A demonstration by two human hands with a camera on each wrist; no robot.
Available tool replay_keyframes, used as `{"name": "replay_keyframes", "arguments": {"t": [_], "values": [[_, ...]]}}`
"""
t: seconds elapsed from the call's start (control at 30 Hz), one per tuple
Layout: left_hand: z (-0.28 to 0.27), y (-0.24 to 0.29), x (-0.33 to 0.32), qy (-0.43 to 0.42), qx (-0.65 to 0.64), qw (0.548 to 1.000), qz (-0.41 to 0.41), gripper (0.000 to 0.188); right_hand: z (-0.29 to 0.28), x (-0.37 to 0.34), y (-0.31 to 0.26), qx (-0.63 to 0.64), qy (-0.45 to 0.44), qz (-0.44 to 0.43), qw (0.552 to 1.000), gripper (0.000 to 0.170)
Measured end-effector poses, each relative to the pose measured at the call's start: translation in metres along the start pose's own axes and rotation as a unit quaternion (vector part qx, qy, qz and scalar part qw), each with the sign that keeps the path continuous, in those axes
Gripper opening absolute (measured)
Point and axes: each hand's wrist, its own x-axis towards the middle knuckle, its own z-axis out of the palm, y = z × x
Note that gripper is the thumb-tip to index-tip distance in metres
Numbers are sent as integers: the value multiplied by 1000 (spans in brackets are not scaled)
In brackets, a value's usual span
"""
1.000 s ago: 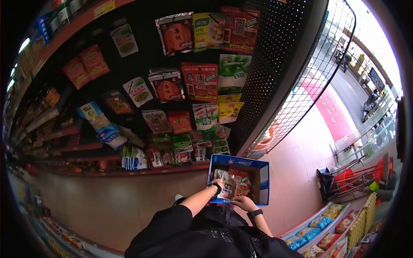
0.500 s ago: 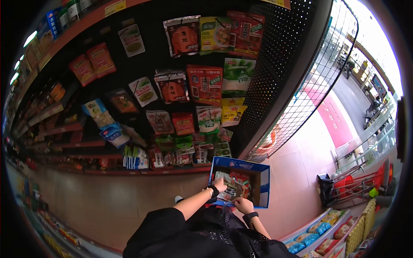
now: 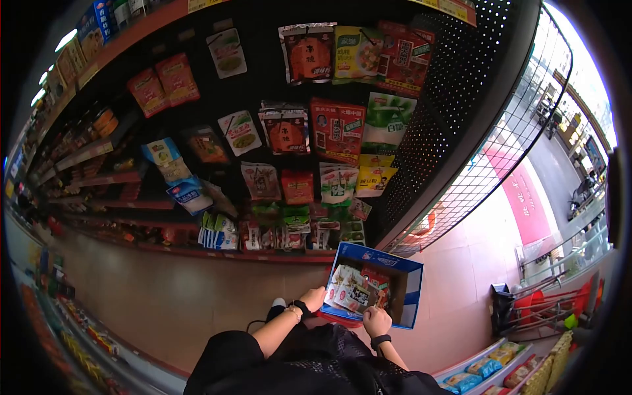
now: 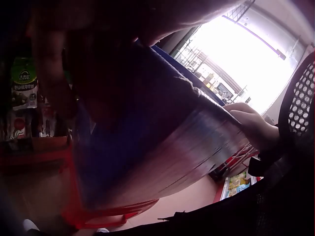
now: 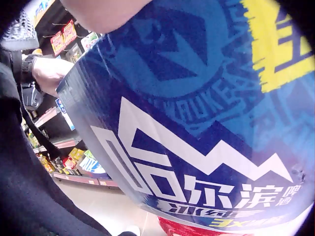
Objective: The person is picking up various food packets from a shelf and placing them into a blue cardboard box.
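A blue cardboard box (image 3: pixel 409 299) with its top open stands in front of the person, holding several flat food packets (image 3: pixel 349 288), white and red ones among them. At the box's left side, the left hand (image 3: pixel 315 299) grips the edge; in the left wrist view its dark fingers (image 4: pixel 51 73) bend round the cardboard. The right hand (image 3: pixel 377 321) holds the near rim, its fingers curled over the top. Large white lettering covers the box's near wall (image 5: pixel 197 147) in the right wrist view. Beneath the box shows a red plastic stool (image 4: pixel 118 214).
Ahead, a black pegboard rack carries hanging seasoning packets (image 3: pixel 336 128), with small bags (image 3: pixel 289 230) along its bottom shelf. A wire mesh panel (image 3: pixel 487 158) borders it on the right. Red stacked stools (image 3: pixel 546 306) stand at the right, and a low shelf of snack bags (image 3: pixel 484 368) lies behind them.
The left hand has come out of the box, off the packets, to its left edge. The right hand stays on the near rim. The head view has shifted, so the rack appears further right.
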Motion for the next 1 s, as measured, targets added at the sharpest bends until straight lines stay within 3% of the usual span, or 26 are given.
{"name": "replay_keyframes", "arguments": {"t": [0.23, 0.27, 0.33, 0.6, 0.67, 0.73, 0.8, 1.0], "values": [[-20, -16, 2, -36, -14, 999, 10, 28, 8, -7, -14, -22, -24, 38, 999, 13], [-19, -22, 5, -41, -36, 998, 19, 30, 11, -6, -10, -19, -65, 65, 996, 14], [-24, -38, 10, -123, -68, 990, 15, 32, 16, -3, -11, -64, -76, 61, 993, 13], [-76, -127, 8, -192, -44, 980, -31, 28, 54, 14, -91, 97, -52, 59, 992, 8], [-89, -152, 11, -172, -86, 978, -76, 26, 67, 14, -119, 0, -62, 41, 997, 12], [-105, -180, 5, -148, -84, 983, -64, 25, 76, 16, -142, -102, -133, 83, 982, 12], [-122, -203, -2, -143, -123, 980, -70, 18, 76, 16, -143, -79, -45, 71, 993, 11], [-173, -260, -39, -120, -201, 958, -168, 18, 75, 16, -148, -106, -11, 95, 990, 10]]}}
